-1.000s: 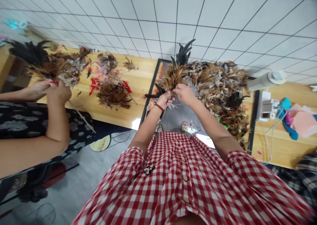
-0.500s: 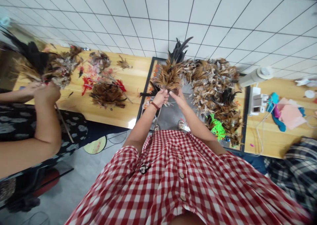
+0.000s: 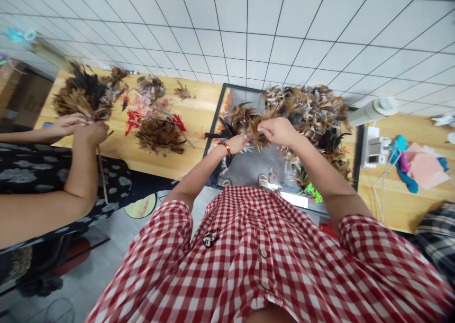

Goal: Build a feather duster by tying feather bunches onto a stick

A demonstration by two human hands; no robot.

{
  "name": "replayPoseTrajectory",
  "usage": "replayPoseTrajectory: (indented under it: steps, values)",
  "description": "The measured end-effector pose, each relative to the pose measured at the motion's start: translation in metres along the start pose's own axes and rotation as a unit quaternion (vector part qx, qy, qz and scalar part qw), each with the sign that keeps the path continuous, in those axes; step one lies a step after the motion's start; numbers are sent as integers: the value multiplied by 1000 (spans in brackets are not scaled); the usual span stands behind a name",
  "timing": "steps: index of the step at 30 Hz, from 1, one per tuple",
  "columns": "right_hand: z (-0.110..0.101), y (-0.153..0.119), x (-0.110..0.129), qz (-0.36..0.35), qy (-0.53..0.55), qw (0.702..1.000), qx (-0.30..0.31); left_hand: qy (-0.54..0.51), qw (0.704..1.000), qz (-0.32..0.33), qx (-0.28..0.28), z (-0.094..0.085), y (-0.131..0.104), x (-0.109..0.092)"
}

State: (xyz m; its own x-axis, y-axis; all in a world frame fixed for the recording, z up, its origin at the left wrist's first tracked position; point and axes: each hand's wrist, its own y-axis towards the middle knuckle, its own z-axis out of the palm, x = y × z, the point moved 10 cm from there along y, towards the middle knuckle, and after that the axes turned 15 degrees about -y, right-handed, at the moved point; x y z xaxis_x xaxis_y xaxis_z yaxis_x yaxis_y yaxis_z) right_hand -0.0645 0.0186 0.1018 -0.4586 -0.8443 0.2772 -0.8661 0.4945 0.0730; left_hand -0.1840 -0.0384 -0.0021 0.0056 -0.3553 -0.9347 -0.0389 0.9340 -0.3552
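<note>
Pinching brown feathers [image 3: 255,134], right hand [image 3: 279,131] closed; left hand [image 3: 237,144] closed at their base, feather pile [image 3: 313,107] just beyond

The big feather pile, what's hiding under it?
Bright green strands show at the near edge of the feather pile, beside a shiny grey panel. The feathers cover what's underneath, so I can't tell.

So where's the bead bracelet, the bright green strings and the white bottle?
Bead bracelet [image 3: 226,146]: head view, on its beads.
Bright green strings [image 3: 314,193]: head view, middle of the tangle.
White bottle [image 3: 366,114]: head view, on its side, below the cap.
</note>
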Motion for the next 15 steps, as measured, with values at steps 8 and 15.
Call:
replayPoseTrajectory:
  steps: [8,15]
  values:
    - [66,21,-52,-7,-1,993,119,528,803,94,260,68,-65,-1]
    - [153,-26,-51,190,216,931,227,562,753,178,292,81,-93,-7]
